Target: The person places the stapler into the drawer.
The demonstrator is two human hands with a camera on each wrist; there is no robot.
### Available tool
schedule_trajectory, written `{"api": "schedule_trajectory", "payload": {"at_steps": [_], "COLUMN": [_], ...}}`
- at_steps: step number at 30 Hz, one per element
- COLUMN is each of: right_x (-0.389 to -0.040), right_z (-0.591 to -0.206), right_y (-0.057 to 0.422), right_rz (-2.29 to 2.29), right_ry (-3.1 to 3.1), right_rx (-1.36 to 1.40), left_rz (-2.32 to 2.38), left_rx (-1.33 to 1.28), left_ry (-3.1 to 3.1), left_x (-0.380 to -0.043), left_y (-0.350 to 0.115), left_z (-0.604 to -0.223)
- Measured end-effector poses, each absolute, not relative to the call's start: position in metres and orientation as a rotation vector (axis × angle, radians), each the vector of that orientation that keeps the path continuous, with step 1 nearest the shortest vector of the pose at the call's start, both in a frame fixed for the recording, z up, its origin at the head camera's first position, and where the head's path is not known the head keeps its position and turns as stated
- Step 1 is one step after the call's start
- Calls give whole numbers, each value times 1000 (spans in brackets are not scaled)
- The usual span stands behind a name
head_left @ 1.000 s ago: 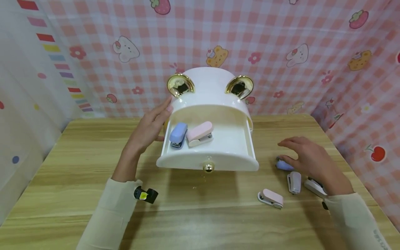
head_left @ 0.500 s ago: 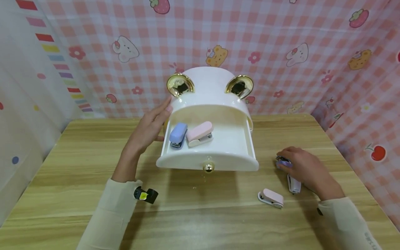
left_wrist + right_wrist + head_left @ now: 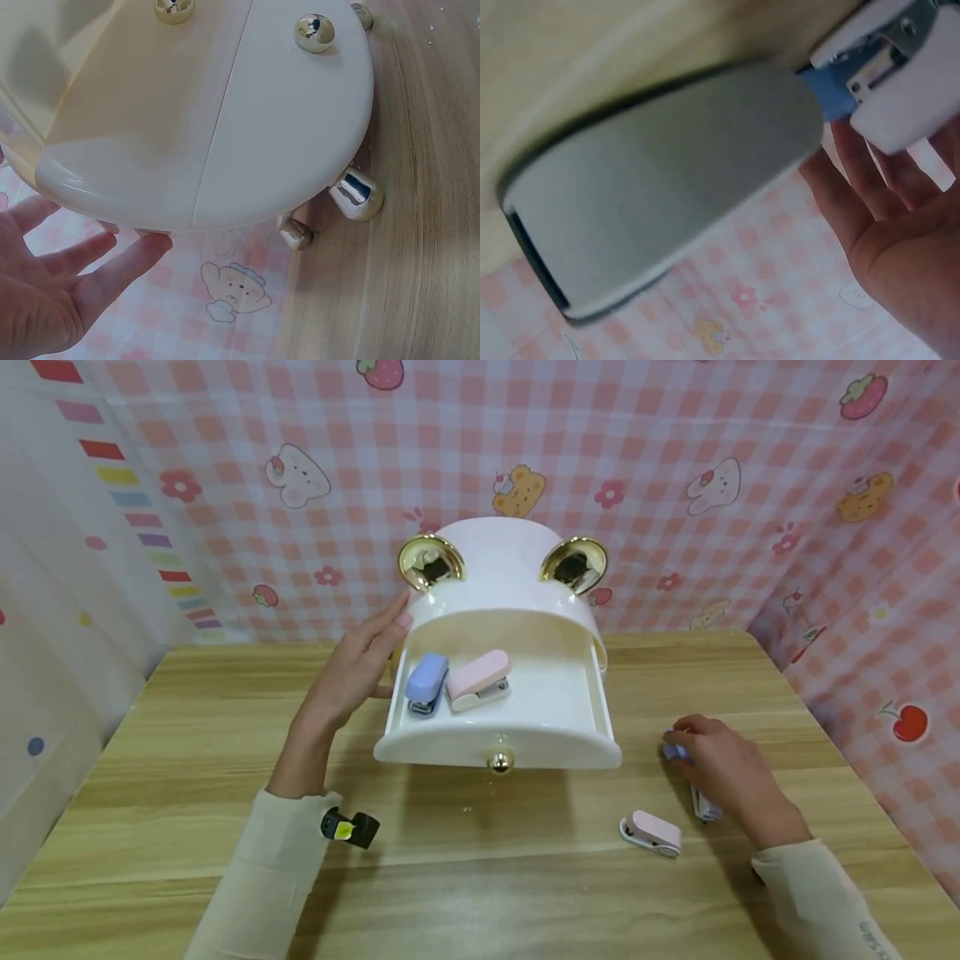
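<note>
- At the right of the worktop (image 3: pixel 480 902), the right hand (image 3: pixel 731 772) pinches a blue mini stapler (image 3: pixel 677 752) between thumb and fingers; the stapler is at worktop level, well apart from the drawer.
- Just beside it, partly under the hand, lies a pale lilac-white stapler (image 3: pixel 705 806); nearer the middle, a pink-and-white stapler (image 3: pixel 651 833) rests on its base.
- In the right wrist view, a grey-white stapler (image 3: pixel 667 180) fills the foreground.
- At the centre stands a white frog-shaped storage box (image 3: pixel 502 560) with two gold-coloured eyes (image 3: pixel 574 565), its upper drawer (image 3: pixel 442 747) pulled out by a gold knob's side (image 3: pixel 500 761).
- Inside the drawer, on its left side, a second blue stapler (image 3: pixel 427 681) stands beside a pink stapler (image 3: pixel 480 679).
- Against the box's left side, the left hand (image 3: pixel 348 677) rests with its fingers spread, fingertips at the edge of the white shell.
- On the left sleeve (image 3: pixel 258 877), a black wrist device (image 3: pixel 363 829) carries a yellow label (image 3: pixel 344 830) whose marking is too small to read.
- Along the right sleeve (image 3: pixel 813 893) runs dark lettering (image 3: pixel 870 935), too blurred to make out.
- Behind, a pink-checked cloth (image 3: pixel 450 452) shows printed bears, rabbits, flowers and strawberries.
</note>
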State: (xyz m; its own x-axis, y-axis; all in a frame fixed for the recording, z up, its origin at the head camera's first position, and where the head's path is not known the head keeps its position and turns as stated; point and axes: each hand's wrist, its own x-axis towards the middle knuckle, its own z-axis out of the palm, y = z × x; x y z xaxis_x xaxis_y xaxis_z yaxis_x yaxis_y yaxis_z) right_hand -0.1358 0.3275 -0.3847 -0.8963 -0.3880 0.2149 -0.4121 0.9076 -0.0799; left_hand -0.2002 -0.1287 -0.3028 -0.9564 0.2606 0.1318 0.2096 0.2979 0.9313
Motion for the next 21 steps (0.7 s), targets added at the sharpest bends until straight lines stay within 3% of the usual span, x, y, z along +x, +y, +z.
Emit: {"api": "schedule_trajectory", "payload": {"at_steps": [21], "right_x": [-134], "right_z": [-387], "right_y": [327], "right_rz": [195], "right_ry": [-2673], "right_rx": [673], "left_rz": [1774], "left_rx": [479], "left_ry": [2490], "left_x": [-198], "left_y": [-128], "left_z": [-302]}}
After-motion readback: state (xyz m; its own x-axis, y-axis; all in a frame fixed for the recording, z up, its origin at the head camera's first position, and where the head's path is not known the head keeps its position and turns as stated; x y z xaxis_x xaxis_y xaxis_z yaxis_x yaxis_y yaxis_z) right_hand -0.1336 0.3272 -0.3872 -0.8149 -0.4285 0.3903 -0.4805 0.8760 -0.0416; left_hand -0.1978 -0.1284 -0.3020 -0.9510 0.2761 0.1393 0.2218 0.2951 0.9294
